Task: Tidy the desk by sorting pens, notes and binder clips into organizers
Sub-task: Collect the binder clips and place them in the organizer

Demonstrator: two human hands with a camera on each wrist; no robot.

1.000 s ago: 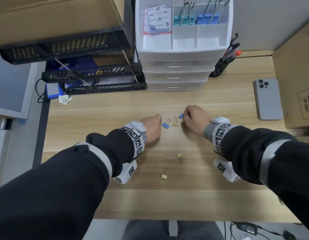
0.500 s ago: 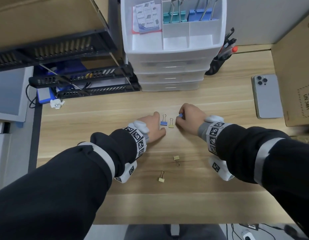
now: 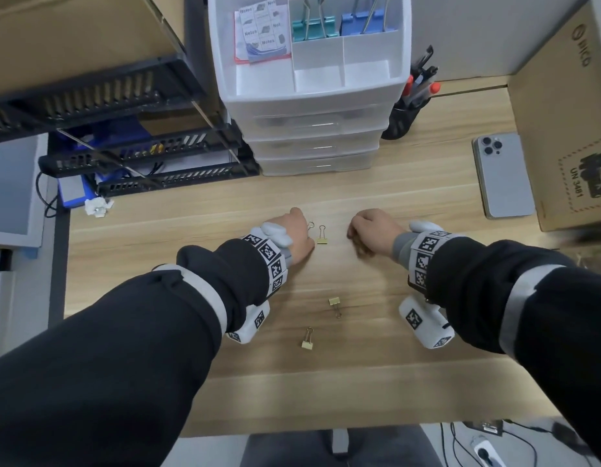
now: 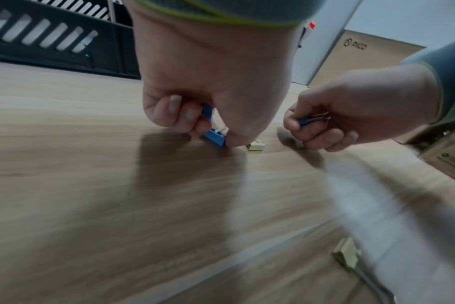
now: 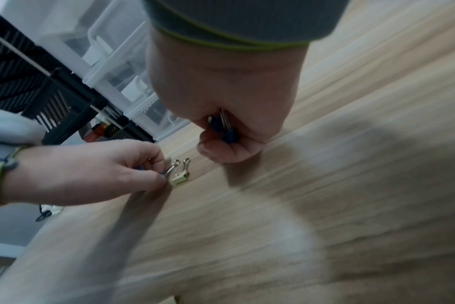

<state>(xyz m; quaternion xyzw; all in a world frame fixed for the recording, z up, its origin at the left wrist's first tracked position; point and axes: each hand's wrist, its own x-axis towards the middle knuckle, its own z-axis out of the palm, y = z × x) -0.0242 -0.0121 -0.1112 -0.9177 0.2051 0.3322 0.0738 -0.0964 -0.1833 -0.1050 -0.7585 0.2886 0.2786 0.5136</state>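
Note:
My left hand (image 3: 294, 235) pinches a small blue binder clip (image 4: 216, 137) against the desk; another blue clip (image 4: 207, 111) sits tucked under its curled fingers. A gold binder clip (image 3: 322, 238) lies right beside that hand. My right hand (image 3: 370, 232) is curled round small blue binder clips (image 5: 227, 128), seen as blue clips (image 4: 310, 120) in the left wrist view, just above the wood. Two more gold clips (image 3: 334, 305) (image 3: 307, 340) lie nearer me. The white drawer organizer (image 3: 312, 96) holds notes (image 3: 262, 32) and large teal and blue clips in its top tray.
A black mesh paper tray (image 3: 130, 156) stands at the back left. A black pen cup (image 3: 407, 112) with pens is right of the organizer. A phone (image 3: 503, 175) lies face down at the right, beside a cardboard box (image 3: 568, 129). The desk's front edge is close to me.
My left hand has closed on the blue clip that lay free beside the gold one. My right hand has drawn back to the right with its blue clips, away from the gold clip.

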